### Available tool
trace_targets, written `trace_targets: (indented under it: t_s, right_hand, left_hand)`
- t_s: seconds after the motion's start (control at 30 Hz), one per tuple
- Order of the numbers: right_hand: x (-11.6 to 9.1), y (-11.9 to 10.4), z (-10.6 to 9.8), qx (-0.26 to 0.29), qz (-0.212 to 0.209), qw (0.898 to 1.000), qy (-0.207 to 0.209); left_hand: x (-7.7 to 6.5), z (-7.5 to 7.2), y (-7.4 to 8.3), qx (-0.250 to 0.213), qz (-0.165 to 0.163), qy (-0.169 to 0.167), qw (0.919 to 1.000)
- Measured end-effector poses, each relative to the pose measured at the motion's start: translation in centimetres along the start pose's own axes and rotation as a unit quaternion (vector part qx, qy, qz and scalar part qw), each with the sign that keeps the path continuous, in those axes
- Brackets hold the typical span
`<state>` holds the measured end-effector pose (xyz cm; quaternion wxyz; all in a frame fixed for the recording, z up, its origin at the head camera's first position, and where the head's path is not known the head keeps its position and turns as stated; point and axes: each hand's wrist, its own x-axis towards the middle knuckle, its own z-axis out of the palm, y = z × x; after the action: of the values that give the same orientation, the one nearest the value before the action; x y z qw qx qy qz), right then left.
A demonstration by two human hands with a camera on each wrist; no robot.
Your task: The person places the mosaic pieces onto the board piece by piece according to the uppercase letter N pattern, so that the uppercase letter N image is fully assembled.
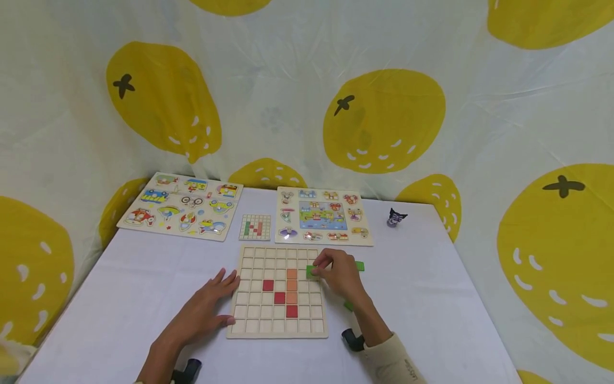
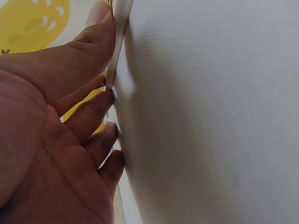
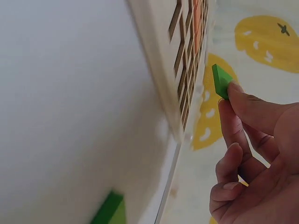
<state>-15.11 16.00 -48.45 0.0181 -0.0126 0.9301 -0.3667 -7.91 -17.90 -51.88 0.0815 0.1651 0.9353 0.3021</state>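
A wooden grid board [image 1: 254,326] lies on the table with three red tiles [image 1: 280,298] in a diagonal and three orange tiles [image 1: 292,286] in a column. My right hand [image 1: 341,274] pinches a green square tile [image 3: 221,82] between thumb and fingertip, held over the board's right side. In the right wrist view the tile is tilted and raised above the grid. My left hand [image 1: 205,309] rests at the board's left edge, fingers spread and relaxed, its thumb [image 2: 96,35] against the wooden side.
Green tiles [image 1: 360,265] lie right of the board, partly behind my right hand. Behind the board are a small pattern card [image 1: 255,227], a vehicle puzzle [image 1: 179,205] and another picture puzzle [image 1: 323,216]. A small dark figurine [image 1: 396,217] stands at the back right.
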Motion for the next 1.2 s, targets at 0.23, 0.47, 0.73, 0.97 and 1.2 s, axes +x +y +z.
trace_targets:
  t_s: [0.23, 0.47, 0.73, 0.97, 1.2]
  right_hand:
    - [-0.1, -2.4, 1.9, -0.002, -0.032, 0.999, -0.021]
    - [0.2, -5.1, 3.6, -0.011, -0.046, 0.998, -0.051]
    - [1.4, -7.2, 5.7, -0.032, -0.077, 0.994, -0.073]
    - [2.4, -8.6, 7.2, -0.058, -0.076, 0.992, -0.084]
    - [2.9, -9.0, 8.3, -0.094, -0.053, 0.989, -0.106]
  left_hand:
    - [0.0, 0.0, 0.0, 0.001, -0.004, 0.002, 1.0000]
    - [0.0, -0.1, 0.1, 0.006, -0.007, -0.003, 1.0000]
    - [0.0, -0.2, 0.1, 0.004, 0.001, -0.001, 1.0000]
    - [0.0, -0.3, 0.2, 0.000, 0.002, -0.002, 1.0000]
    - [0.0, -0.2, 0.2, 0.000, -0.004, -0.004, 1.0000]
